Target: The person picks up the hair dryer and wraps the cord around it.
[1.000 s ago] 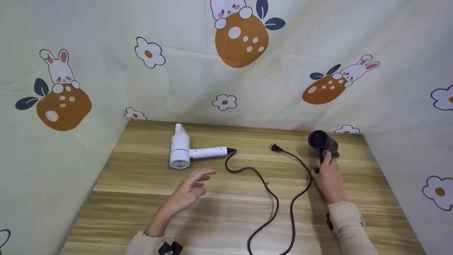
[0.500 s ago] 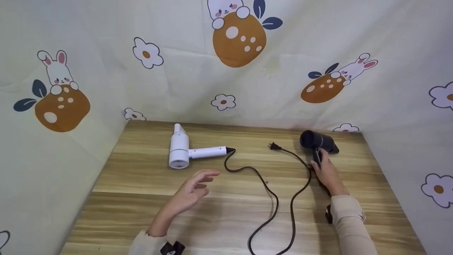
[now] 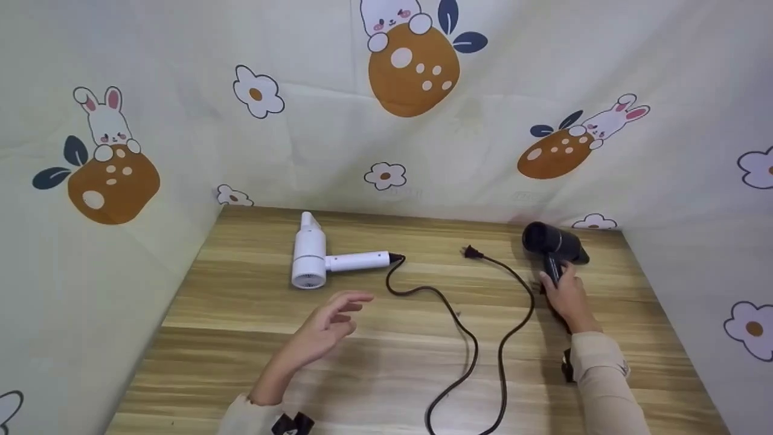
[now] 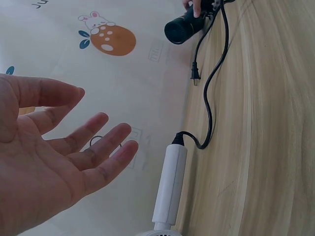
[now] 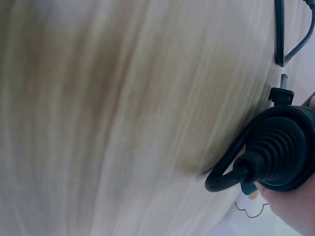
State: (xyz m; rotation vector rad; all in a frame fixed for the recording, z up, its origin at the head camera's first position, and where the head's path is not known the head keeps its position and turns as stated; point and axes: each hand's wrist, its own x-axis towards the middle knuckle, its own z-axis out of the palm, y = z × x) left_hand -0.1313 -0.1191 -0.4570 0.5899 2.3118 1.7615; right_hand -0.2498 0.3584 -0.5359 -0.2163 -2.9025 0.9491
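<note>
A black hair dryer (image 3: pixel 558 241) is at the right rear of the table, its round end facing left; my right hand (image 3: pixel 570 296) grips its handle. The right wrist view shows the ribbed base of that handle (image 5: pixel 278 152) with its cord bent round. My left hand (image 3: pixel 323 326) hovers over the table with fingers spread and slightly bent, holding nothing. Beyond it lies a white hair dryer (image 3: pixel 310 257), handle pointing right. In the left wrist view my left hand (image 4: pixel 54 157) is palm up beside the white handle (image 4: pixel 171 184).
The white dryer's dark cord (image 3: pixel 474 344) loops toward the table's front edge and back up to a two-pin plug (image 3: pixel 472 252) near the rear. Patterned cloth (image 3: pixel 326 139) hangs behind and at both sides of the wooden table (image 3: pixel 241 302).
The black dryer has turned from facing forward to lying more sideways, and its rear end now points right. My right hand has shifted slightly with it. My left hand has barely moved.
</note>
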